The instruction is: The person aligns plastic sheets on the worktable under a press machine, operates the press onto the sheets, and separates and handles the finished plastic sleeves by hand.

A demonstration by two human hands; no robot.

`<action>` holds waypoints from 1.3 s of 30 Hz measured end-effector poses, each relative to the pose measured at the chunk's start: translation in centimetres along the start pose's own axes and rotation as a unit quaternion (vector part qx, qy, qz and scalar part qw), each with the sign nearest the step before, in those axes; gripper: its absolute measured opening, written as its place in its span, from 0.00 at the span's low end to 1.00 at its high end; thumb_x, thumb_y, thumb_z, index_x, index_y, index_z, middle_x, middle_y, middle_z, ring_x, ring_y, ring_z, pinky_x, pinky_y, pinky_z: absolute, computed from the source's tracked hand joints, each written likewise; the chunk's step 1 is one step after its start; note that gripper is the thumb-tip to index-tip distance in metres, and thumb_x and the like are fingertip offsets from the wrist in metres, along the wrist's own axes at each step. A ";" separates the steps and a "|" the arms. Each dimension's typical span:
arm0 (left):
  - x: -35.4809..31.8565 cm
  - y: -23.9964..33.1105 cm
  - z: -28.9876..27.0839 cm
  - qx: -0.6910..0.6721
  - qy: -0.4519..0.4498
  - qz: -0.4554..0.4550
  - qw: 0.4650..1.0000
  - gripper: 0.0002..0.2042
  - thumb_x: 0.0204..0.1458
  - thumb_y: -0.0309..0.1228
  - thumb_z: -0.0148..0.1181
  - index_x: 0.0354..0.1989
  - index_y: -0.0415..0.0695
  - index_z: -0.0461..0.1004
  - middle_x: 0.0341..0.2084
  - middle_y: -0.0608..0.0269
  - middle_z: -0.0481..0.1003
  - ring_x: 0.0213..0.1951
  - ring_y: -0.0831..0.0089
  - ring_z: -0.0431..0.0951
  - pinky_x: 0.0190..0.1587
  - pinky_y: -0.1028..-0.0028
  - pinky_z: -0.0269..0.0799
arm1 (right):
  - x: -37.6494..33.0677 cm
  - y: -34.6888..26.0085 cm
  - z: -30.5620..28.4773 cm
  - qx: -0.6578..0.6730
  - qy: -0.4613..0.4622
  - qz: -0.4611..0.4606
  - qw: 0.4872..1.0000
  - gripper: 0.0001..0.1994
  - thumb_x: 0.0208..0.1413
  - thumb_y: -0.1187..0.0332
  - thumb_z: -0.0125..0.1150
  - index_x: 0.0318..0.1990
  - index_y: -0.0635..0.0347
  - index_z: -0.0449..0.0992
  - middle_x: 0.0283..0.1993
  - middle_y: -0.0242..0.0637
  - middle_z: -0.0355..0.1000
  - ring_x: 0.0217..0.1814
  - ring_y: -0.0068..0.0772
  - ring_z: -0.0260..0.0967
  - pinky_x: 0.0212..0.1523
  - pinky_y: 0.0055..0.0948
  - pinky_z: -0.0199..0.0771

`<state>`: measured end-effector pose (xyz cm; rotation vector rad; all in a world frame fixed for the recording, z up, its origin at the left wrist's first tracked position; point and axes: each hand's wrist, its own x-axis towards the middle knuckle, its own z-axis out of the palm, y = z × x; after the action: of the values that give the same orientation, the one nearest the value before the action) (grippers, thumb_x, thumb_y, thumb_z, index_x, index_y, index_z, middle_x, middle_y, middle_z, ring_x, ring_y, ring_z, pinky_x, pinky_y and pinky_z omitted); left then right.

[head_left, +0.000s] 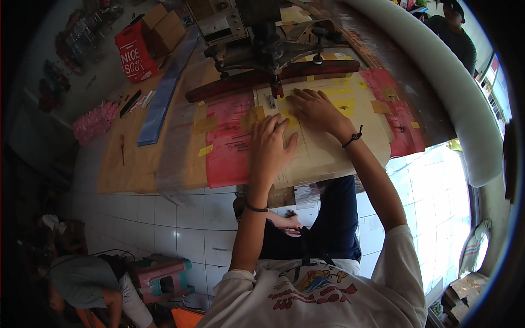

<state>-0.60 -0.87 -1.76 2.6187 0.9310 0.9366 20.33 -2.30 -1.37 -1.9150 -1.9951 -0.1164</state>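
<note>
My left hand [270,146] lies flat, fingers spread, on a pale cream sheet [328,147] that rests on a work board under a dark machine head [270,44]. My right hand [317,109] also presses flat on the sheet, just beyond and to the right of the left one, close beneath a long red bar [229,82] of the machine. Neither hand holds anything. Red paper patches [227,145] and yellow tape bits [339,92] cover the board around the sheet.
A brown wooden table [136,153] stretches left, carrying a blue strip [161,95], cardboard boxes [164,27] and a red bag [134,52]. A pink bundle [94,121] lies on the floor. Another person [95,287] crouches at lower left; one stands at top right [454,33].
</note>
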 end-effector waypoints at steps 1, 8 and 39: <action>0.1 0.0 -0.1 -0.007 -0.001 -0.011 1.000 0.22 0.59 0.40 0.65 0.58 0.39 0.79 0.65 0.52 0.72 0.67 0.50 0.67 0.72 0.56 0.60 | 0.1 -0.4 0.4 0.002 0.017 -0.011 1.000 0.22 0.70 0.55 0.53 0.67 0.51 0.72 0.74 0.44 0.65 0.77 0.52 0.58 0.75 0.53 0.55; 0.3 0.1 -0.1 -0.016 0.029 0.014 0.999 0.24 0.57 0.42 0.67 0.57 0.39 0.79 0.63 0.51 0.73 0.66 0.49 0.68 0.71 0.56 0.61 | 2.4 -1.1 -1.1 -0.004 -0.076 0.037 0.996 0.26 0.69 0.52 0.54 0.69 0.51 0.69 0.74 0.43 0.65 0.77 0.49 0.59 0.73 0.60 0.55; -0.5 -0.7 0.9 -0.014 0.030 0.028 0.999 0.21 0.59 0.38 0.61 0.56 0.38 0.80 0.61 0.51 0.75 0.68 0.52 0.67 0.75 0.53 0.53 | 5.2 1.7 3.9 -0.032 0.032 0.008 0.999 0.25 0.74 0.51 0.40 0.70 0.51 0.70 0.77 0.43 0.61 0.80 0.52 0.54 0.79 0.56 0.49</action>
<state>-0.69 -0.56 -2.96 2.6194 0.8549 1.0412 21.13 3.93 -3.68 -1.9417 -1.9554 -0.2361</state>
